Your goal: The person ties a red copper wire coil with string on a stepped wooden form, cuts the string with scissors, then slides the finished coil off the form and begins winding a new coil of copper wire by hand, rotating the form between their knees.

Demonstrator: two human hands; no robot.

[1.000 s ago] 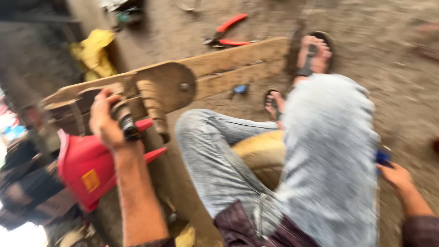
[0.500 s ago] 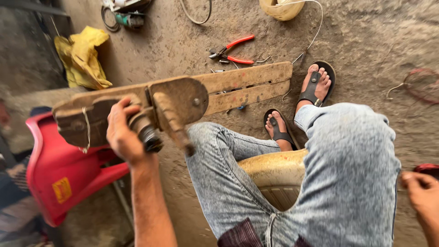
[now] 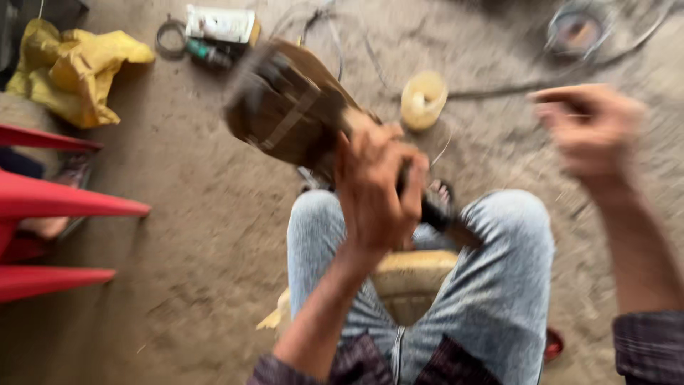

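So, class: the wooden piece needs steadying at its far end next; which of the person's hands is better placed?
The right hand, probably: it hangs raised, apparently free, while the left hand is shut around the dark handle by the wooden piece.

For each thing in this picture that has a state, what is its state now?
Left hand: closed around the wooden piece's dark handle.
Wooden piece: lifted off the floor, tilted, blurred.
Right hand: raised, blurred; grip cannot be told.
Yellow cloth: crumpled on the floor.
Yellow spool: standing on the floor.
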